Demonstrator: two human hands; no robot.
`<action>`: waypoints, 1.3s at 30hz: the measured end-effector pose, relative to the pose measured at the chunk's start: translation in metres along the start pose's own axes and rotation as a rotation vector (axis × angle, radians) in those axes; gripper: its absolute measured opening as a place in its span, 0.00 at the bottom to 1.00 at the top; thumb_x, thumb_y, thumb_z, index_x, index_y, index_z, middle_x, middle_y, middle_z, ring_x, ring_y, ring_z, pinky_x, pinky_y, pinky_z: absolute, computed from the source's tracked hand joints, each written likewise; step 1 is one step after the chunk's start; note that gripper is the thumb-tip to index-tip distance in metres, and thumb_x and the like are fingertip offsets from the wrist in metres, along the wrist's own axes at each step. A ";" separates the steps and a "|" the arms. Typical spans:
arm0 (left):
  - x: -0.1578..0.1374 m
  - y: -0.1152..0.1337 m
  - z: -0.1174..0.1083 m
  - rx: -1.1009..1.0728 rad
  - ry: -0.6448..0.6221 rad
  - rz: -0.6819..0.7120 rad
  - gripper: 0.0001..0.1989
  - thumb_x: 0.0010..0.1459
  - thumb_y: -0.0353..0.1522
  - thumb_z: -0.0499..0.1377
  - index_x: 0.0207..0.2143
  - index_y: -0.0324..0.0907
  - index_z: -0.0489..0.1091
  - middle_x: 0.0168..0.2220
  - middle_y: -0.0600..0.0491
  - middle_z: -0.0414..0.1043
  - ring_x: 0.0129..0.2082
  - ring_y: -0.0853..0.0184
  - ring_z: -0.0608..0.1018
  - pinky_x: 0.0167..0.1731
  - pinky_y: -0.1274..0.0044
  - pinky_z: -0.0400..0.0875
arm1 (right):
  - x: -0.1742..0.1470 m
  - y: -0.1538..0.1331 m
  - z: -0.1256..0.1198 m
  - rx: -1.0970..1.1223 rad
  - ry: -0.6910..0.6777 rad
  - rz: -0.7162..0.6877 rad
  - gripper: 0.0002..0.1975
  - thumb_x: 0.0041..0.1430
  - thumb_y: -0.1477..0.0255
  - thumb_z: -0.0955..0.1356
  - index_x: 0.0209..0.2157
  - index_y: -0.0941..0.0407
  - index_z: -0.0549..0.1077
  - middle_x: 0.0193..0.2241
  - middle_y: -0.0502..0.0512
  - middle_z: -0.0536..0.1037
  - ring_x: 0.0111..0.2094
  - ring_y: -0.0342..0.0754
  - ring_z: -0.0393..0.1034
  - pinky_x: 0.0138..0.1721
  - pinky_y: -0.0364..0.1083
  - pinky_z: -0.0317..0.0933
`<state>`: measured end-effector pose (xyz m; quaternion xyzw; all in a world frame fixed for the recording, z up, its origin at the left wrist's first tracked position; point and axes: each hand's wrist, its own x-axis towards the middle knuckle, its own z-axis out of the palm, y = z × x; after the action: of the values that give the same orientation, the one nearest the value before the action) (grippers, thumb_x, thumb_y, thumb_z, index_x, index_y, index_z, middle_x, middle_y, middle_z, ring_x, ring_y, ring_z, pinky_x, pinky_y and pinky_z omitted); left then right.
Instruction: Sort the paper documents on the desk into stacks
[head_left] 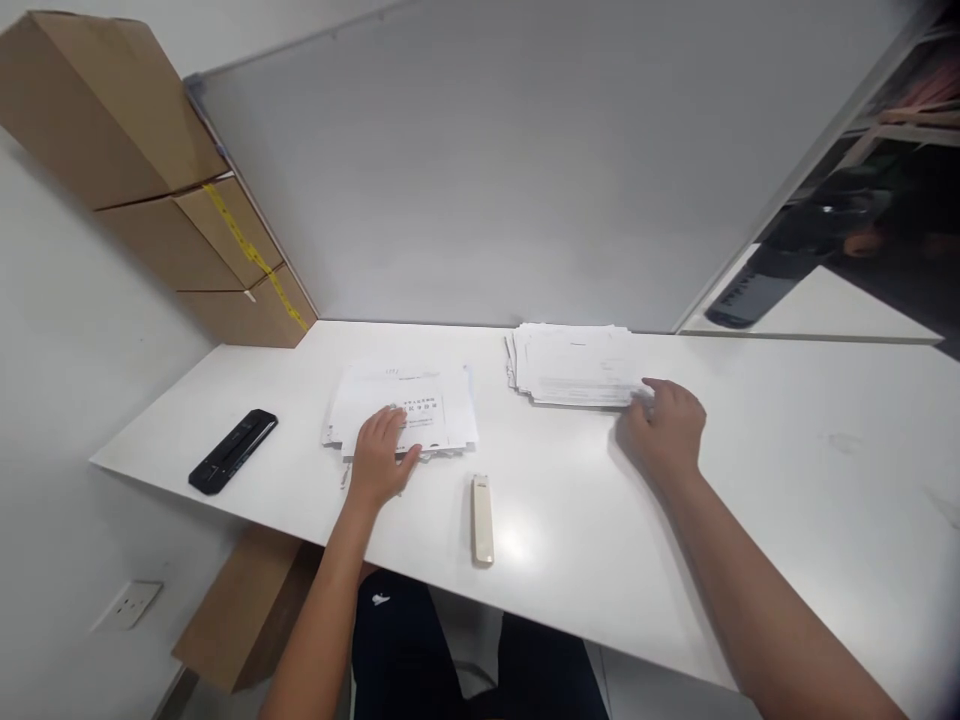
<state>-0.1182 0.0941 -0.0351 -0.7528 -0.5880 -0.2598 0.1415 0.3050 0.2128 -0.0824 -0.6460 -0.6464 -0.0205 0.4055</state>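
My left hand (382,455) lies with its fingers spread on a stack of white printed papers (442,400), near its front edge. The sheets are not quite squared up, and some uneven edges stick out at the front. Farther right, my right hand (670,425) is at the front right corner of a second paper stack (574,365). Its thumb and forefinger meet the corner there, the other fingers curled in. On the desk between my hands lies a long cream-coloured tool (482,520) with a metal end, apart from both stacks.
A long black flat object (234,450) lies on the left of the white desk (787,500). Cardboard boxes (247,250) are piled at the back left. A grey partition (487,180) closes off the back, with a dark bottle (780,260) beyond it. Another box (240,600) stands under the desk.
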 end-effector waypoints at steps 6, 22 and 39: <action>-0.003 -0.013 0.015 0.041 -0.112 -0.086 0.33 0.61 0.46 0.57 0.65 0.44 0.57 0.67 0.43 0.58 0.68 0.44 0.57 0.63 0.47 0.54 | -0.003 -0.009 -0.006 -0.020 0.018 -0.012 0.19 0.58 0.69 0.59 0.49 0.58 0.70 0.47 0.66 0.74 0.53 0.62 0.65 0.57 0.60 0.53; -0.007 -0.006 0.016 0.010 -0.119 0.087 0.28 0.65 0.46 0.54 0.61 0.41 0.64 0.63 0.40 0.64 0.64 0.49 0.65 0.58 0.56 0.66 | -0.053 -0.188 0.027 0.765 -0.685 0.359 0.30 0.48 0.57 0.69 0.53 0.51 0.68 0.30 0.52 0.73 0.34 0.54 0.69 0.40 0.53 0.64; -0.002 0.008 0.001 -0.001 -0.156 0.289 0.25 0.63 0.21 0.48 0.60 0.46 0.65 0.63 0.49 0.65 0.66 0.61 0.63 0.64 0.61 0.59 | -0.081 -0.201 0.039 1.344 -0.686 0.481 0.40 0.47 0.67 0.72 0.62 0.51 0.56 0.53 0.60 0.74 0.50 0.58 0.72 0.53 0.58 0.66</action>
<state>-0.1107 0.0910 -0.0367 -0.8476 -0.4825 -0.1776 0.1310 0.1009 0.1350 -0.0536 -0.3550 -0.4521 0.6626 0.4802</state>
